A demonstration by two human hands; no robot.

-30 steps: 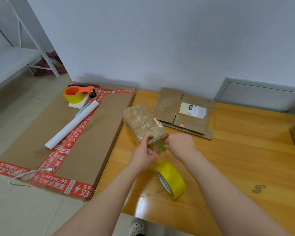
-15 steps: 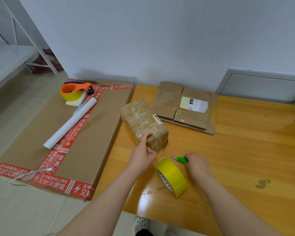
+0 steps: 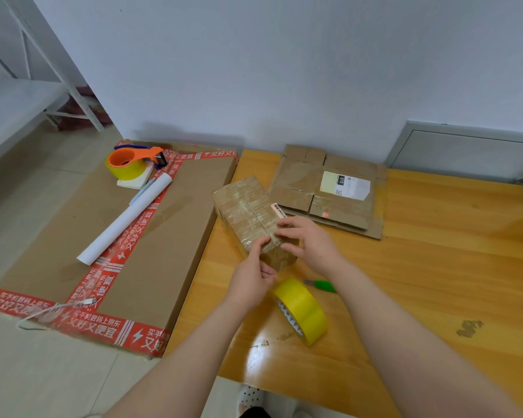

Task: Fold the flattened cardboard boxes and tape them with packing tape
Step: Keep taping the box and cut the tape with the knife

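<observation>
The left grip (image 3: 254,279) pinches the near end of the small brown cardboard box (image 3: 248,212), thumb on top and fingers curled against its end face. The right grip (image 3: 311,245) lies released, fingers spread flat on the box's glossy, crinkled tape. The box sits near the left edge of the varnished wooden tabletop (image 3: 435,267). Just beside the wrists, a yellow roll of packing tape (image 3: 305,309) stands on edge next to a green-handled cutter (image 3: 323,286). Flattened cardboard boxes (image 3: 302,188) lie stacked behind, and bare wood stretches to the right.
</observation>
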